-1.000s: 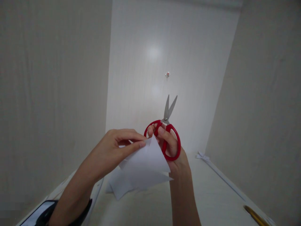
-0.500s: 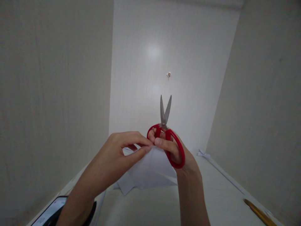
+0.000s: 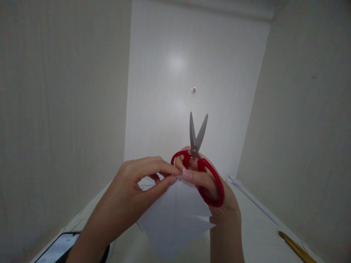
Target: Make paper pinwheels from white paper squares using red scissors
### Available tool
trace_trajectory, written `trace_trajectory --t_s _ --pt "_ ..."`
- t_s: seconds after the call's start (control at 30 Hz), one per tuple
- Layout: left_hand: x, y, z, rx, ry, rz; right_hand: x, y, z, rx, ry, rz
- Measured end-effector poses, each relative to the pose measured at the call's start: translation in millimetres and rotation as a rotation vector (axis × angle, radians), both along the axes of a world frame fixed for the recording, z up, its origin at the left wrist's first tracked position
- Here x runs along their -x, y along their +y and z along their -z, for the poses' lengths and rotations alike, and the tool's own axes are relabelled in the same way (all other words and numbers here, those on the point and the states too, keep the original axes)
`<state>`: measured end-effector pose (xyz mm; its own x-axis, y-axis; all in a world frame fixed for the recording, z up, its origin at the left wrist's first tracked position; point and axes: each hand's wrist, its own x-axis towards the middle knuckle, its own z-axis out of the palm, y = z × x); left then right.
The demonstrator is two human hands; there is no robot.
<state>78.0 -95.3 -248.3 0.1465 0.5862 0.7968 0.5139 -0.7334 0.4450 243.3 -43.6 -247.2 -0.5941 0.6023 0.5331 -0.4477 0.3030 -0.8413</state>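
Between my hands hangs a white sheet of paper [image 3: 175,215], with a cut or notch at its right edge. My left hand [image 3: 145,179] pinches its top edge between thumb and fingertips. Close beside it, the thumb of my right hand [image 3: 204,179] presses at the same top edge. Red-handled scissors [image 3: 193,144] are looped on my right hand's fingers, thumb through the right handle. Their blades point up and stand apart, with nothing between them.
A phone [image 3: 59,246] lies at the lower left, partly behind my left forearm. A yellow-brown stick-like object [image 3: 296,246] rests at the lower right. A white strip [image 3: 257,202] runs along the right wall's foot. Pale panels [image 3: 159,84] enclose the table on three sides.
The paper has swung down and spreads lower, showing more of its face and the notched right edge. Both hands have sunk slightly, and the scissor blades have parted a little more.
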Motion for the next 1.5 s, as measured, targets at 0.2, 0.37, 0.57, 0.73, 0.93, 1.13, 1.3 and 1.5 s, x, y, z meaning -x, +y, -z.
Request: trace_trajectory --t_s 0.2,0.37,0.57,0.73,0.93,1.13,1.3,1.5 --pt "-3.6 -0.2 -1.5 -0.045 -0.026 -0.007 0.2 -1.3 -0.8 0.083 -0.007 -0.022" --pt "-3.7 -3.7 -3.1 -0.046 -0.027 0.03 -0.7 -3.3 -2.2 0.12 -0.018 -0.007" --pt "-2.7 -8.0 -3.7 -0.037 -0.006 0.027 -2.3 12.4 3.9 0.0 0.022 -0.091" --pt "-4.1 -7.2 -2.5 -0.115 -0.053 0.056 -2.5 7.2 4.1 0.0 0.056 -0.099" --pt "-4.3 -5.8 1.6 -0.161 -0.057 0.058 0.6 -1.2 2.8 -0.022 0.051 -0.095" --pt "-3.3 -8.4 8.3 -0.136 -0.103 0.04 3.5 9.0 6.7 -0.027 0.089 -0.115" --pt "-6.1 -6.8 8.7 -0.158 -0.099 -0.013 4.4 4.0 3.4 0.012 0.093 -0.09" --pt "-4.6 -7.6 4.5 -0.12 -0.067 0.039 1.4 -3.5 1.1 0.03 0.066 -0.087"
